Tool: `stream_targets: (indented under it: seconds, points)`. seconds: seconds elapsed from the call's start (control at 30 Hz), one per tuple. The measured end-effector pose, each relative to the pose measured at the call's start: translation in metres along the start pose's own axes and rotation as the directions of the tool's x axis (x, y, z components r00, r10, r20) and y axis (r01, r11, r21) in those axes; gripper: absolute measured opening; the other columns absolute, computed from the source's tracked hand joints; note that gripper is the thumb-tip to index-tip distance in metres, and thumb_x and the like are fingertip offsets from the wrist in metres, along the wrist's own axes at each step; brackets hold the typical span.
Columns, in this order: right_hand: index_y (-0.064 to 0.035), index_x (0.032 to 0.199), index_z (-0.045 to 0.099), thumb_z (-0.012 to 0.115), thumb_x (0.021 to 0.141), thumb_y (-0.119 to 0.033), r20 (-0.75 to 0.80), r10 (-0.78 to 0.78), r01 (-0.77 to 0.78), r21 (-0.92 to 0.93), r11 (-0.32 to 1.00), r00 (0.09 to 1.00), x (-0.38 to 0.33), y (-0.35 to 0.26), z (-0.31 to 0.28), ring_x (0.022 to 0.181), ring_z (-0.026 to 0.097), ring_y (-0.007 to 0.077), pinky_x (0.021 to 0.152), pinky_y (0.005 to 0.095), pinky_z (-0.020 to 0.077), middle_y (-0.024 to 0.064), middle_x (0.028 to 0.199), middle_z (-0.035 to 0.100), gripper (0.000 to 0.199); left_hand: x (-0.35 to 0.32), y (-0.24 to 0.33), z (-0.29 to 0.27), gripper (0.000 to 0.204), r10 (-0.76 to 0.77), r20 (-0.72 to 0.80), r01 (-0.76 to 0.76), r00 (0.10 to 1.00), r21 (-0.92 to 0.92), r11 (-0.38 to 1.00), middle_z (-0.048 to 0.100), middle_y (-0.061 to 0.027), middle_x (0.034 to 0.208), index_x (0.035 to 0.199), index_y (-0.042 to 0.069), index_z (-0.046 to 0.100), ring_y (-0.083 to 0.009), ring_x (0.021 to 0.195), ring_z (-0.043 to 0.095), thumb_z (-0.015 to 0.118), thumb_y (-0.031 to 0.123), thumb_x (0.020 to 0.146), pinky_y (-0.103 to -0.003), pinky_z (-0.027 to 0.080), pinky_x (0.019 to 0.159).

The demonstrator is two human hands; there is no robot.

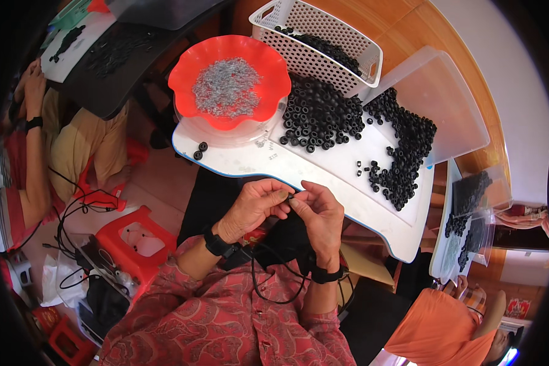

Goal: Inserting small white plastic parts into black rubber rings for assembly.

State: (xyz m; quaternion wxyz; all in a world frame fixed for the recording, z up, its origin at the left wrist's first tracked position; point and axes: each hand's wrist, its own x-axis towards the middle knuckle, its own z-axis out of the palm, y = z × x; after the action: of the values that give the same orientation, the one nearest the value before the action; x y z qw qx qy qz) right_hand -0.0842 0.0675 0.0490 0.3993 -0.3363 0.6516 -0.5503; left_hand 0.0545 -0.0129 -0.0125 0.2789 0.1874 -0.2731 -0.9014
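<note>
My left hand (255,206) and my right hand (319,215) meet in front of the table's near edge, fingertips pinched together. Between them is a small black part (291,196), mostly hidden by the fingers, so its exact shape cannot be made out. Beyond my hands, a pile of small black ring-shaped parts (320,114) lies on the white table (274,163). A second heap of black rings (402,155) spreads out to the right. At the left, a red wavy-rimmed bowl (186,67) holds many tiny clear pieces (227,87).
A white perforated basket (348,76) with more black parts stands at the back. A clear plastic bin (448,100) lies tipped at the right. Two loose rings (200,150) sit near the table's left end. A red stool (127,241) and cables are at lower left. Other people sit on both sides.
</note>
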Motion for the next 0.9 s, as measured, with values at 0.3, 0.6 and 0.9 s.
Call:
stream_targets:
  seconds: [0.3,0.6,0.9]
  points:
    - [0.0035,0.113,0.062,0.068,0.085,0.003,-0.116,-0.162,0.142,-0.164,0.976,0.98,-0.006,0.003,0.006,0.069,0.064,0.0092,0.062,0.0227,0.0531,0.0062,0.084,0.067,0.028,0.0,-0.007,0.013,0.024,-0.019,-0.04,0.021,0.999,0.035,0.999,0.067,-0.0078,0.098,0.117,-0.003,0.061,-0.0119,0.08,0.065,0.053,0.013,0.101,-0.025,0.057,0.072]
    - [0.001,0.104,0.067,0.067,0.089,-0.004,-0.213,-0.243,0.144,-0.394,0.908,0.946,0.012,0.004,-0.02,0.071,0.059,0.0062,0.063,0.0222,0.048,0.001,0.08,0.065,0.015,0.004,-0.008,0.01,0.024,-0.017,-0.025,0.017,1.0,0.001,1.0,0.067,-0.0083,0.098,0.116,-0.001,0.062,-0.008,0.077,0.061,0.055,0.016,0.1,-0.021,0.052,0.066]
    - [-0.0036,0.103,0.064,0.064,0.088,-0.011,-0.343,-0.577,-0.059,-0.89,0.453,0.741,0.063,0.028,-0.072,0.078,0.061,0.0341,0.064,0.0434,0.0509,0.0147,0.095,0.057,0.016,0.006,-0.008,0.011,0.023,-0.078,-0.034,0.078,0.996,0.013,0.997,0.066,-0.0119,0.096,0.113,-0.003,0.062,-0.0104,0.075,0.061,0.054,0.014,0.101,-0.022,0.051,0.065]
